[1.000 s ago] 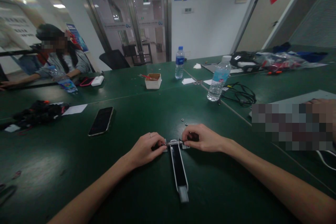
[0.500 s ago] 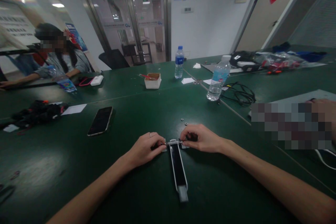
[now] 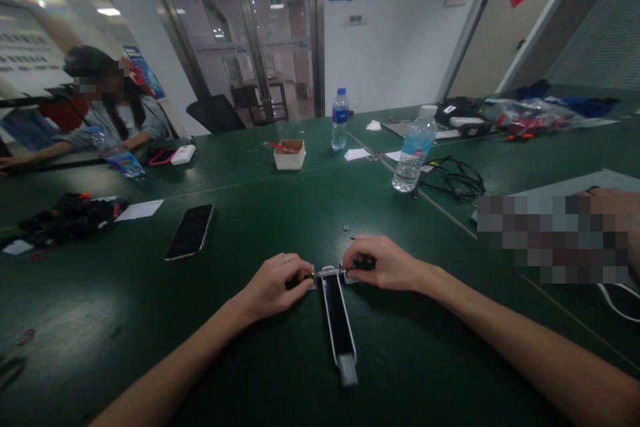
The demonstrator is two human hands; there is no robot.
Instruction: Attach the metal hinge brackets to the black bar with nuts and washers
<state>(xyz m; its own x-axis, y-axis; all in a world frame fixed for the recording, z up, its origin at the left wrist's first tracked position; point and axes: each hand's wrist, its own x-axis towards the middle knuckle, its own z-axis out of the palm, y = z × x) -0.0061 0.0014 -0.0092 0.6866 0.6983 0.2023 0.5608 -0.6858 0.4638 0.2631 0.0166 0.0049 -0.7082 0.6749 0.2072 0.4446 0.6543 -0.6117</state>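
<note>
A long narrow metal bracket with a black inner face point(image 3: 338, 320) lies on the green table point(image 3: 125, 320), pointing towards me. A thin metal rod point(image 3: 330, 272) runs across its far end. My left hand point(image 3: 275, 283) pinches the left end of that rod, fingers curled, a ring on one finger. My right hand point(image 3: 383, 261) pinches the right end, fingers closed around a small dark part. Two tiny metal nuts point(image 3: 349, 232) lie just beyond my right hand.
A black phone point(image 3: 191, 231) lies to the left. Beyond are a small cardboard box point(image 3: 289, 154), two water bottles point(image 3: 413, 157), a black cable point(image 3: 457, 183) and a dark bundle point(image 3: 65, 217). A person sits at far left point(image 3: 107, 113). Another person's blurred hand point(image 3: 555, 237) rests at right.
The view has drifted slightly. Both hands stay pinched at the ends of the rod with only small finger shifts.
</note>
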